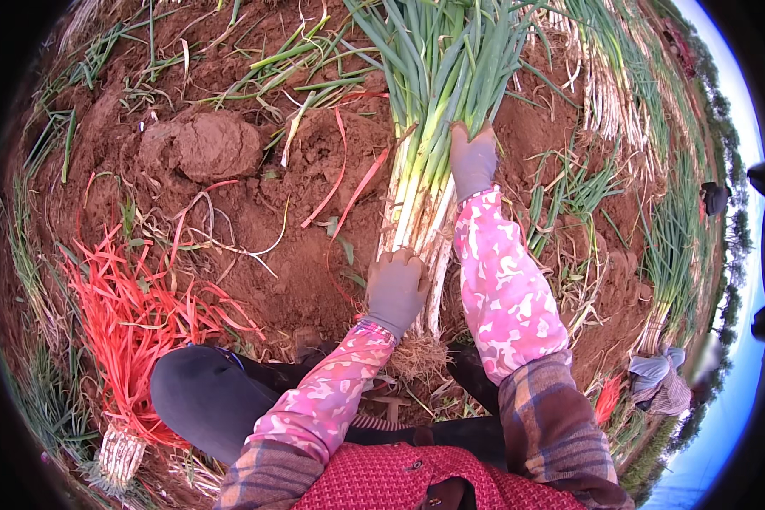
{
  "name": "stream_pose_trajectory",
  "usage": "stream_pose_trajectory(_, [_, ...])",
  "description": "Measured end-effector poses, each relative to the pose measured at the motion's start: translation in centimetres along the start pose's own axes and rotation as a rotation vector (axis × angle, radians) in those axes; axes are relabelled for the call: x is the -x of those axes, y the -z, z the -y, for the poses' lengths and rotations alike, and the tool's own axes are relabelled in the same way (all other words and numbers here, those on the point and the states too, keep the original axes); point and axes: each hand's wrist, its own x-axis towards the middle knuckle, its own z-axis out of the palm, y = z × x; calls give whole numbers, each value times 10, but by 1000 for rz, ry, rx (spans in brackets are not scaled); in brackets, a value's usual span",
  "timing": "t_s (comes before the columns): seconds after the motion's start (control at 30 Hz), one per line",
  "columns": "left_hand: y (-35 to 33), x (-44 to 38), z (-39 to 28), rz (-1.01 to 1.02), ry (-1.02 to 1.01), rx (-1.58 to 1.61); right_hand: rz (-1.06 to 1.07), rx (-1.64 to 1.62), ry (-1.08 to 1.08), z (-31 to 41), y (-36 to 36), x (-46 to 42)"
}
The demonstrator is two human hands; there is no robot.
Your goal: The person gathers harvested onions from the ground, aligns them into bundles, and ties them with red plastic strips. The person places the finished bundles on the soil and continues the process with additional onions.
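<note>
A thick bundle of long green onions (421, 217) lies on the soil before me, its green leaves pointing away and its pale stalks towards me. The tangled roots (417, 358) sit between my legs. My left hand (395, 287), in a grey glove, grips the lower white stalks from above. Farther up, my right hand (473, 158), gloved alike, holds the bundle's right side where white turns to green. Some of its fingers are hidden by the leaves. A red tie strip (360, 191) lies on the soil just left of the stalks.
A heap of red tie strips (146, 312) lies by my left knee (210, 395). Tied onions (121, 452) stand beyond it. More onion bundles (612, 95) lie at right, near loose leaves (570, 185). A large soil clod (204, 145) is at upper left. Another person (662, 382) crouches at far right.
</note>
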Motion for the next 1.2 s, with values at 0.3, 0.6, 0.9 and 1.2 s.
stream_pose_trajectory(0.3, [0, 2, 1, 12, -23, 82, -87, 251, 186, 25, -33, 24])
stream_pose_trajectory(0.6, [-4, -2, 5, 93, -126, 49, 3, 213, 254, 14, -11, 21])
stream_pose_trajectory(0.9, [29, -10, 38, 206, 296, 866, 60, 36, 322, -29, 85, 197])
stream_pose_trajectory(1.2, [45, 52, 50, 473, 488, 134, 466, 143, 102, -8, 127, 291])
